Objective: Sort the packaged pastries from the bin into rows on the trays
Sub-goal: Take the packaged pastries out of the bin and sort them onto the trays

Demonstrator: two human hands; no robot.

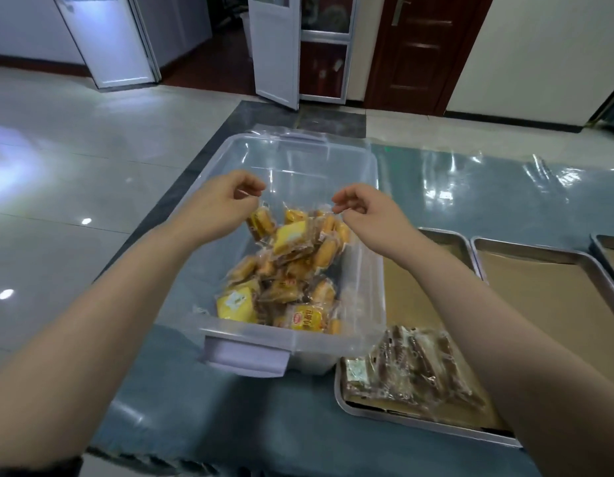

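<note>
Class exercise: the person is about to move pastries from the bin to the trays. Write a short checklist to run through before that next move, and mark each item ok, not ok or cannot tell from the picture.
1. Left hand pinching a packet edge: ok, a wrapper hangs below it.
2. Right hand gripping a packet: cannot tell, wrapper edge blurred.
3. Pastries left in the clear bin: ok, a pile remains.
4. Nearest tray has free room: ok, only brown packets at its near end.
5. Middle tray free: ok, only its liner shows.
6. Path from bin to trays unobstructed: ok.
</note>
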